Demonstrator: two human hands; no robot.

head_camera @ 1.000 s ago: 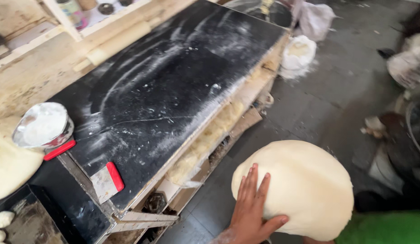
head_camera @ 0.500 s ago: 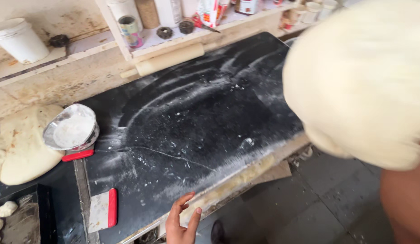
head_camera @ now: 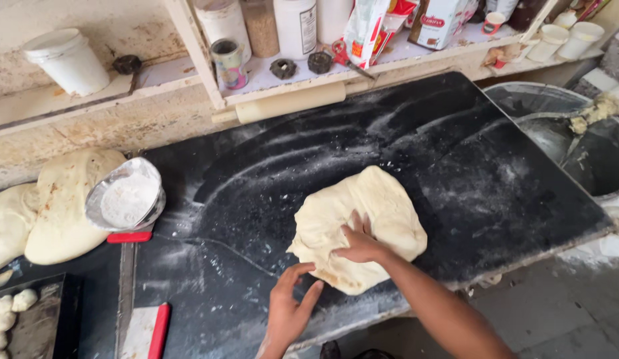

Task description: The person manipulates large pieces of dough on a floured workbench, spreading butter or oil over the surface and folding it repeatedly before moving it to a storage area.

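Half a second earlier the dough sheet was up in the air at the right of the frame; now it lay crumpled on the black floured slab (head_camera: 456, 166), a little right of centre and low in the frame. The dough (head_camera: 362, 219) sat folded over itself, its near edge close to the slab's front rim. The right hand (head_camera: 360, 246) pressed flat on top of the dough's lower part, fingers spread, clasping nothing. The left hand (head_camera: 289, 309) rested open on the slab just beside the dough's lower left edge, fingertips nearly touching it, holding nothing.

The folds might stick to each other where the flour was thin, and a pull could then tear the sheet. With the near edge so close to the rim, a push toward the bottom of the frame could let it hang over. The flour bowl (head_camera: 126, 199) and red-handled scraper (head_camera: 146, 329) at the left stood well apart.
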